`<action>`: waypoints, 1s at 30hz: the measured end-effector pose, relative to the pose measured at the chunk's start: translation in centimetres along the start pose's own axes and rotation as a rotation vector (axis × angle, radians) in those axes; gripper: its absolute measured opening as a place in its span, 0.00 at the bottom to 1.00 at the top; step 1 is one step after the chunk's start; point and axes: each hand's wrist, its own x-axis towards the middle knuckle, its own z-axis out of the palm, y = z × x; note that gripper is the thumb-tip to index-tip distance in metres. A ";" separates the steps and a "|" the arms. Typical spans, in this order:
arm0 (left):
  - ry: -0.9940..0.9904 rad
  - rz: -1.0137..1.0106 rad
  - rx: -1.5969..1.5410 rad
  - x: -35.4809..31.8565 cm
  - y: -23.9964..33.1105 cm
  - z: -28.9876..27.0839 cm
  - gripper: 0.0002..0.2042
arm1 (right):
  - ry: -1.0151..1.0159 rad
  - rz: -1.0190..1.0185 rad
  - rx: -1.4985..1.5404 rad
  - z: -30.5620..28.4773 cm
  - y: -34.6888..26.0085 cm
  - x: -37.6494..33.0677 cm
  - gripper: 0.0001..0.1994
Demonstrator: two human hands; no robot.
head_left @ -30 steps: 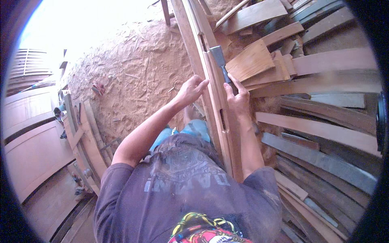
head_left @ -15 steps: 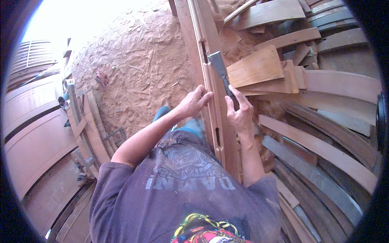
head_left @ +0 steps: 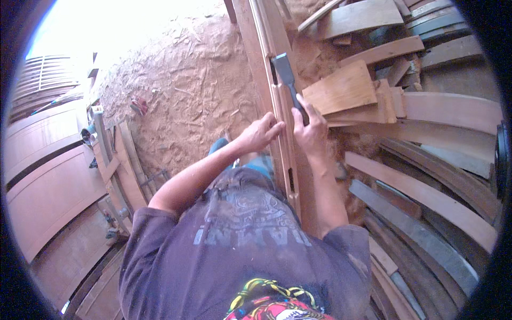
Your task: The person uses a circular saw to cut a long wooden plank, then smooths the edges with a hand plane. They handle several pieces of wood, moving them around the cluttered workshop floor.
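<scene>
A long wooden rail with a grooved edge runs away from me along a wider plank. Two slots are cut in the rail: a near slot and a far slot. My left hand has its fingers closed over the rail between the slots. In my right hand is a wide-bladed chisel, gripped by its dark handle. The blade points away from me, its tip close to the far end of the far slot; whether it touches the wood I cannot tell.
Cut boards and stacked planks crowd the right side. Wood shavings cover the floor. To the left stand a wooden frame and large panels. A small red object lies among the shavings.
My right hand has carried the chisel slightly farther away from me along the rail, toward the far end of the far slot. My left hand has stayed on the rail.
</scene>
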 end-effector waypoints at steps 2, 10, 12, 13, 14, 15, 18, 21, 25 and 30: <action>-0.003 -0.037 0.001 -0.1 0.8 -0.4 0.22 | 0.005 -0.001 0.019 -0.2 0.7 -1.5 0.18; -0.028 0.006 -0.041 -0.1 0.7 -0.3 0.23 | -0.051 0.131 0.110 0.1 -0.4 -0.5 0.19; -0.015 0.012 -0.057 0.3 -0.3 -0.4 0.22 | -0.017 0.187 0.199 0.1 -0.4 -1.4 0.20; -0.005 0.010 -0.089 0.2 -0.4 -0.1 0.22 | 0.034 0.076 0.131 -0.2 -0.7 -2.7 0.21; 0.003 0.008 -0.121 0.1 -0.5 -0.1 0.22 | 0.029 0.146 0.192 -0.2 -1.3 -3.7 0.21; -0.034 0.018 -0.183 0.0 -1.6 0.5 0.22 | 0.025 0.229 0.247 -0.3 -2.1 -5.1 0.21; -0.162 0.133 -0.251 -1.1 -5.2 1.8 0.22 | 0.002 0.255 0.209 0.2 -6.0 -6.7 0.22; -0.185 0.118 -0.324 -2.0 -9.1 2.4 0.17 | -0.026 0.266 0.164 2.4 -8.7 -7.5 0.22; -0.190 -0.068 -0.326 -3.0 -9.9 -1.4 0.17 | 0.094 0.238 0.169 6.4 -8.0 -8.2 0.22; -0.109 -0.138 -0.019 -4.1 -14.8 -9.0 0.17 | 0.147 0.269 0.184 7.5 -8.7 -7.3 0.21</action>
